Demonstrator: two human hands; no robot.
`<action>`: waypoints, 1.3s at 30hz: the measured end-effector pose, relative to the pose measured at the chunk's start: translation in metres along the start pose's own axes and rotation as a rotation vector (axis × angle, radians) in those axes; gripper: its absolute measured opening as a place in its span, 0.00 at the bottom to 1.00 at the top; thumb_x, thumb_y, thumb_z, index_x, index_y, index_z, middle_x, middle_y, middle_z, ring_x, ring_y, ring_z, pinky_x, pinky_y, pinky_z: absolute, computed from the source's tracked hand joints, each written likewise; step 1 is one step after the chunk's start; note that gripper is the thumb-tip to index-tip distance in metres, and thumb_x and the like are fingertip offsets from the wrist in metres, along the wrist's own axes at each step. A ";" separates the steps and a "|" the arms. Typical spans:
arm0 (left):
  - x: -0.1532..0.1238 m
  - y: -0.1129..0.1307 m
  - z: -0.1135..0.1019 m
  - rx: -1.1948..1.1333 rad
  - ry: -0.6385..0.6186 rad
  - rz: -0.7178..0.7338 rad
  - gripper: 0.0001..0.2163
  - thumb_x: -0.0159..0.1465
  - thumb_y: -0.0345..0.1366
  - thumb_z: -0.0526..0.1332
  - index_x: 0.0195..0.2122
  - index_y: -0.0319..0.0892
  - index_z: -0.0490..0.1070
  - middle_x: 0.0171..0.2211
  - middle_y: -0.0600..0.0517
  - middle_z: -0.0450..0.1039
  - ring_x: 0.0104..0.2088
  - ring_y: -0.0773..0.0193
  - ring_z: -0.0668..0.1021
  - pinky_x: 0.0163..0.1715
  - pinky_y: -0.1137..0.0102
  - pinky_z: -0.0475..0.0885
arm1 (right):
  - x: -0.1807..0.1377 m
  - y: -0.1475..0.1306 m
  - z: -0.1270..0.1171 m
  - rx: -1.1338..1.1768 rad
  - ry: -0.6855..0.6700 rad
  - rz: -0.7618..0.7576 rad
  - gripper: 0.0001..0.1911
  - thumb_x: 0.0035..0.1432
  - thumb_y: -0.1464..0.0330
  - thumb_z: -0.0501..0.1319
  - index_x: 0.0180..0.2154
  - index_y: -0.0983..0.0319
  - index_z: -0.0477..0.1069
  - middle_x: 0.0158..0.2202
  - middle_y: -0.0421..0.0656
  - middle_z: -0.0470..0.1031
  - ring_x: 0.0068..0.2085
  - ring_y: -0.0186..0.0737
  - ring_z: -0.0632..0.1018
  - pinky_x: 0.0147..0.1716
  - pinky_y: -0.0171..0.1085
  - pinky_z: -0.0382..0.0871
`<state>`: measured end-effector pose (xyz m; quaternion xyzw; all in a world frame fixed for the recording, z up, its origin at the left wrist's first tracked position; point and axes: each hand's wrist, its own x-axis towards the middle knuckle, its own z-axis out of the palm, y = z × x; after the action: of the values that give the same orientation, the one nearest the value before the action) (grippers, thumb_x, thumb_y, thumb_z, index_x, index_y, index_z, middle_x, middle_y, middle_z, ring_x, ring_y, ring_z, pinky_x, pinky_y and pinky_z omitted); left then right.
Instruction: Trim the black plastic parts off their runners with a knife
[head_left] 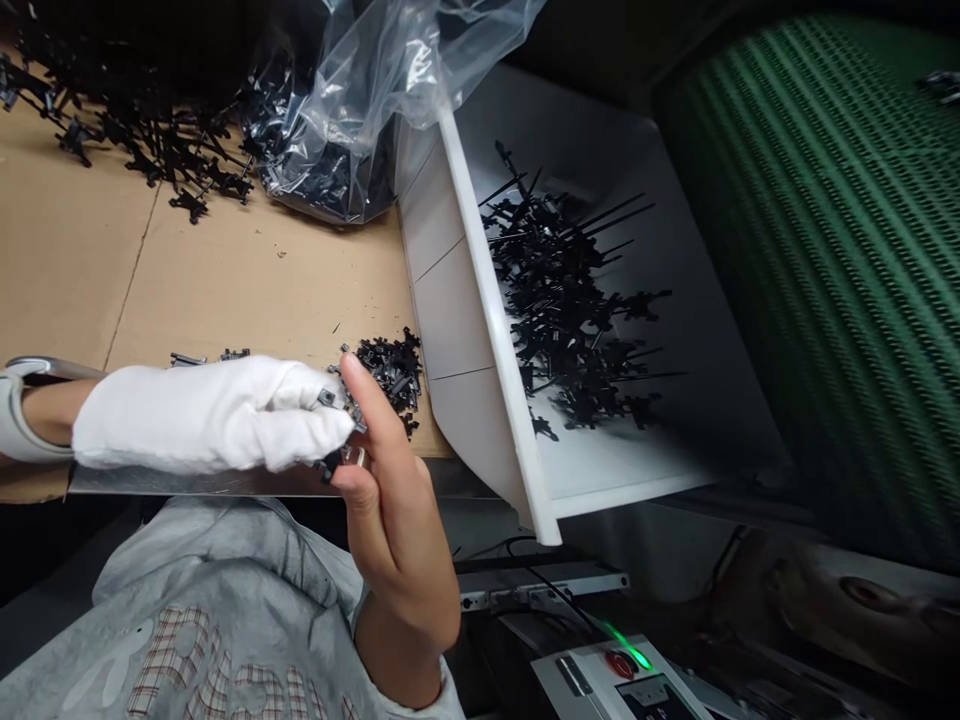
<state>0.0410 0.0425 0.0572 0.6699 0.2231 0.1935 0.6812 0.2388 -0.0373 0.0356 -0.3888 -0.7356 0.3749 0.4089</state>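
My left hand (214,415), in a white glove, reaches in from the left over the table's front edge. Its fingers are closed on a small black plastic part (328,466), much of which the glove covers. From the right, my bare right hand (401,515) meets it, thumb and fingers curled around the same part's other side. Just behind the fingertips lies a heap of small black plastic pieces (394,370) on the cardboard. A few more pieces (187,358) show behind the glove.
Branched black mouldings (180,140) are piled at the back left, beside a clear plastic bag (337,175) of black parts. A white tray (487,300) holds many more mouldings. Beyond it slopes a green ribbed conveyor belt (817,240). A control box (592,680) with a red button stands below.
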 end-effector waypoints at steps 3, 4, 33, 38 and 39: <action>0.000 0.005 -0.001 -0.007 0.001 -0.113 0.08 0.68 0.38 0.58 0.35 0.42 0.73 0.34 0.57 0.75 0.34 0.71 0.74 0.38 0.83 0.72 | 0.001 0.000 0.000 0.096 -0.012 0.009 0.30 0.77 0.61 0.52 0.75 0.44 0.51 0.69 0.42 0.72 0.64 0.48 0.78 0.62 0.46 0.76; 0.000 0.006 -0.001 -0.007 -0.002 -0.146 0.09 0.67 0.41 0.58 0.34 0.42 0.72 0.32 0.57 0.74 0.33 0.70 0.74 0.36 0.81 0.73 | 0.002 0.000 0.000 0.127 -0.014 0.019 0.29 0.77 0.61 0.52 0.74 0.43 0.53 0.68 0.42 0.74 0.63 0.47 0.79 0.60 0.46 0.77; -0.005 0.014 0.003 0.114 -0.078 -0.241 0.21 0.72 0.55 0.55 0.35 0.41 0.73 0.33 0.53 0.72 0.32 0.67 0.71 0.32 0.76 0.70 | 0.005 0.007 0.007 0.622 0.067 0.301 0.15 0.68 0.52 0.64 0.50 0.50 0.81 0.43 0.42 0.84 0.31 0.40 0.77 0.30 0.40 0.76; -0.002 0.017 0.005 0.030 -0.085 -0.253 0.18 0.71 0.51 0.55 0.41 0.42 0.76 0.36 0.54 0.75 0.34 0.67 0.73 0.34 0.79 0.72 | 0.002 0.009 0.004 0.705 0.023 0.335 0.17 0.70 0.54 0.62 0.56 0.49 0.78 0.36 0.41 0.79 0.29 0.38 0.73 0.31 0.41 0.76; 0.000 0.018 0.006 0.008 -0.072 -0.239 0.16 0.71 0.48 0.56 0.40 0.43 0.76 0.35 0.55 0.74 0.34 0.69 0.73 0.34 0.81 0.72 | 0.000 0.009 0.003 0.703 0.032 0.325 0.19 0.71 0.53 0.60 0.58 0.48 0.77 0.31 0.39 0.74 0.28 0.38 0.72 0.32 0.41 0.77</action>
<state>0.0450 0.0381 0.0756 0.6477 0.2777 0.0858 0.7043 0.2381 -0.0341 0.0270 -0.3419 -0.4845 0.6581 0.4639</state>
